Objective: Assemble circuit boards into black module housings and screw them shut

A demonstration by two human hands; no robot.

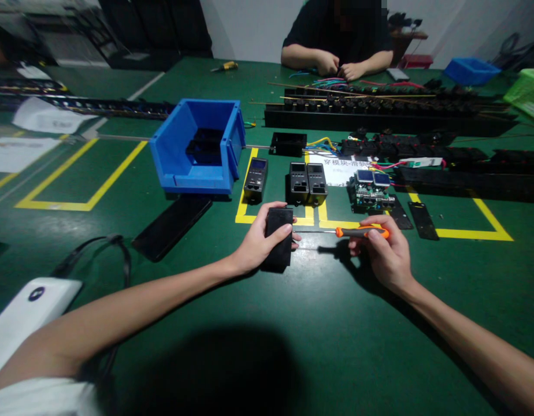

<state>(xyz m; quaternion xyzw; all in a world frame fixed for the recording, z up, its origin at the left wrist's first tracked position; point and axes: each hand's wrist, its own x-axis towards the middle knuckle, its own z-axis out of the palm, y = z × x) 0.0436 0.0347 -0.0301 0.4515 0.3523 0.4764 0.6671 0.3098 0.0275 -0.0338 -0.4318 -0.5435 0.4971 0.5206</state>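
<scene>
My left hand (pixel 260 240) is closed round a black rectangular module case (pixel 279 254), thumb on its upper face, just above the green table. In my right hand (pixel 388 251) is a screwdriver (pixel 358 231) with an orange and dark handle. Its thin shaft points left, and the tip meets the right side of the case; the exact contact spot is too small to make out. Beyond my hands stand a black module with a small screen (pixel 255 179) and a pair of similar modules (pixel 308 184). To their right is a green circuit board with two small displays (pixel 371 189).
A blue bin (pixel 197 147) holding black parts stands at the back left, with a black phone (pixel 171 228) before it. A white power bank (pixel 30 323) with a cable lies left. Long black strips with wires (pixel 388 118) span the back right. A co-worker (pixel 338 34) sits opposite.
</scene>
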